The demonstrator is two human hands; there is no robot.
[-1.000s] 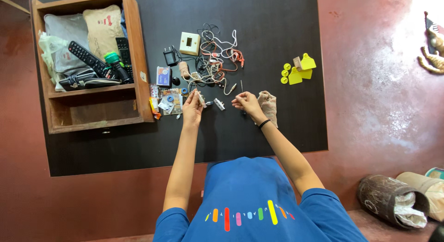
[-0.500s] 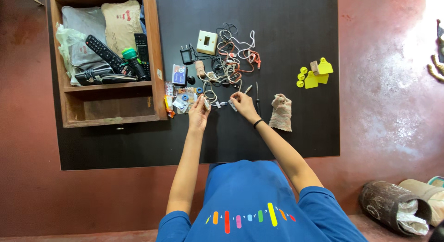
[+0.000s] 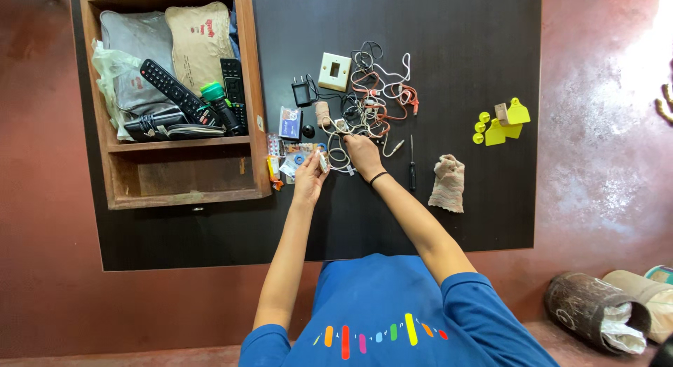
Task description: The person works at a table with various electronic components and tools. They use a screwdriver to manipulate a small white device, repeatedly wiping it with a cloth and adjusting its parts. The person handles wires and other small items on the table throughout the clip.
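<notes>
We work on a black table top (image 3: 210, 234) whose near edge runs just ahead of our torso and whose right edge lies well beyond the yellow tags (image 3: 501, 125). The open room for moving is the bare strip between our forearms and the near edge, plus the stretch between the screwdriver (image 3: 411, 164) and the right edge, broken only by one rolled cloth (image 3: 447, 183). To the left, a wooden drawer (image 3: 256, 93) blocks the way; its right wall stands just beside our left hand (image 3: 308, 179).

Counts: two remote controls (image 3: 175, 90) in the drawer, one green-capped bottle (image 3: 217, 100), one black plug adapter (image 3: 302, 93), one cream switch plate (image 3: 334, 71), one screwdriver, one rolled cloth. The yellow tags form one cluster of several pieces — we cannot count them exactly.

The left hand is pinched shut on a small white connector (image 3: 322, 160), held just above the small packets (image 3: 289, 164) near the drawer's corner. A white cable (image 3: 339, 159) runs from it toward our right hand (image 3: 363, 151), whose fingers are closed on the cable at the near edge of the tangle of wires (image 3: 371, 104) — white, orange and black strands, too knotted to count. The two hands are near each other, not touching.
</notes>
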